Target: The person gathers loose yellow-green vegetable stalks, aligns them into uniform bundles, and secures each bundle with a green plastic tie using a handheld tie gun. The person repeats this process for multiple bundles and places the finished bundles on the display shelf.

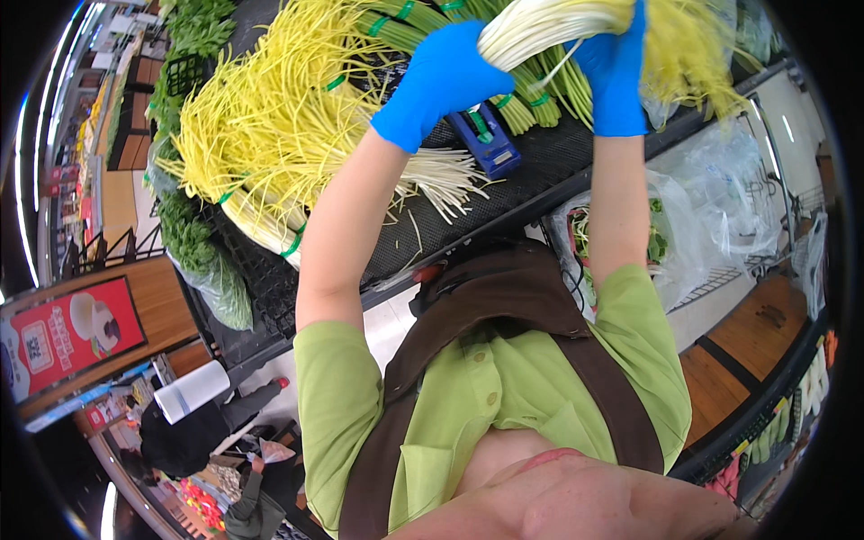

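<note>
My left hand (442, 81), in a blue glove, is closed around the white stem end of a bunch of yellow chives (547, 30). My right hand (614, 77), gloved alike, grips the same bunch nearer its yellow leaves, which look blurred at the upper right. Below my left hand, a blue tape dispenser (496, 152) with green tape rests on the black textured display surface (445, 236). Loose yellow chives (270, 121) lie spread to the left, with green-taped bundles (260, 219) beside them. Green-stemmed bundles (533, 101) with green bands lie behind my hands.
The stand's front edge (540, 202) runs just before my body. A wire cart (702, 287) with plastic bags (729, 196) stands at the right. Bagged leafy greens (216, 283) sit at the stand's left end. At the lower left are a person in dark clothes (182, 439) and another person's sleeve (253, 506).
</note>
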`<state>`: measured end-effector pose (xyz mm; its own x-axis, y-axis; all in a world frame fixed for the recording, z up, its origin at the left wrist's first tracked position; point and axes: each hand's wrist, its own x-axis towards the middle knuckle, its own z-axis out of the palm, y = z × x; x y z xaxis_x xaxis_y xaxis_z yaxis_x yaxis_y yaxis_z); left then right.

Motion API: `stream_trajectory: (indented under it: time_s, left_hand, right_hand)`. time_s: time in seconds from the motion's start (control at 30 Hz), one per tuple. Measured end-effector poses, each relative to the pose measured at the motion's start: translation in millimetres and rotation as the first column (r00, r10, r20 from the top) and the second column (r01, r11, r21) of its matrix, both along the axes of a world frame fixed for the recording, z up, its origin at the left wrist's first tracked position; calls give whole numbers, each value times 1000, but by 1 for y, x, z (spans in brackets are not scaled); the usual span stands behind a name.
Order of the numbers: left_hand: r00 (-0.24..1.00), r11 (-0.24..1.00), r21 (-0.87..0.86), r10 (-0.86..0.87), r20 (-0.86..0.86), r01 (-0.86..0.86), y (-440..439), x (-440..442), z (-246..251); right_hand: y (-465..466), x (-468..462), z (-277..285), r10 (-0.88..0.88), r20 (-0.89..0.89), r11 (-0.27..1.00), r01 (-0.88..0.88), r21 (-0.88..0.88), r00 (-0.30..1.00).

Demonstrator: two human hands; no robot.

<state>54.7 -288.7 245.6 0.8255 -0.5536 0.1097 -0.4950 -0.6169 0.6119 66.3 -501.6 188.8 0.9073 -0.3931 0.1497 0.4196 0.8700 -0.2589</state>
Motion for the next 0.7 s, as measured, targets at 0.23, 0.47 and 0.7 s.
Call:
stream_trajectory:
  time_s: [0.23, 0.47, 0.7]
  left_hand:
    - [706, 983, -101, 39, -708, -155, 1, 38, -80]
    - [630, 949, -248, -75, -773, -192, 5, 44, -90]
    - [516, 881, -352, -151, -843, -316, 4, 27, -105]
  right_hand:
    - [9, -36, -112, 363, -447, 931, -301, 207, 818]
    - [25, -68, -145, 299, -500, 904, -409, -123, 813]
    - [57, -79, -124, 314, -510, 934, -358, 13, 801]
